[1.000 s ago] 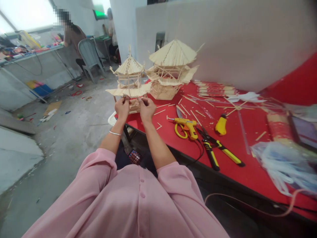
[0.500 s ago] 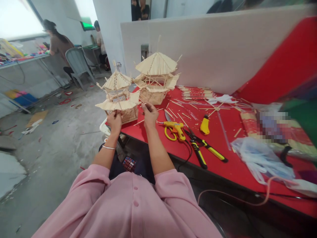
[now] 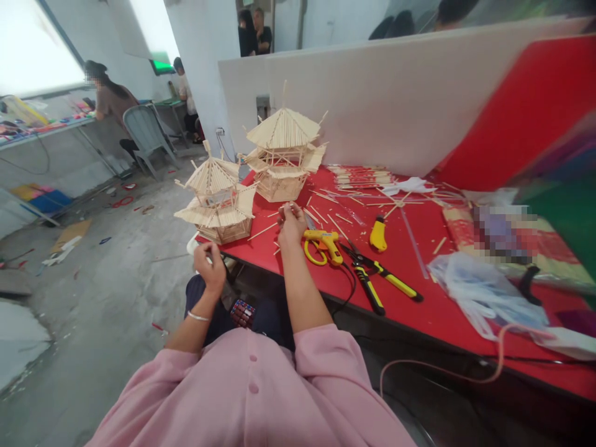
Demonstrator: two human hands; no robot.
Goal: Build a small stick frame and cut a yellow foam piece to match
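Two pagoda models built of thin wooden sticks stand on the red table. The smaller pagoda model [image 3: 216, 214] is nearer me at the table's corner; the bigger pagoda model [image 3: 284, 155] stands behind it. My left hand [image 3: 209, 268] is off the table edge, just below the smaller model and apart from it, its fingers curled with nothing visible in them. Over the table, right of the smaller model, my right hand [image 3: 291, 225] has its fingers drawn together; whatever they may hold is too small or hidden. Close to its right lies a yellow glue gun [image 3: 325, 242].
Scissors [image 3: 315, 253], pliers [image 3: 379, 278] and a yellow cutter [image 3: 378, 234] lie right of my hand. Loose sticks [image 3: 342, 217], bundled sticks [image 3: 358, 177] and a plastic bag [image 3: 484, 292] are on the table. A board [image 3: 372, 112] stands behind. Other people sit at far-left tables.
Both hands have come away from the smaller pagoda model. My left hand has dropped toward me, and my right has shifted slightly right and down. The view has tilted up a little.
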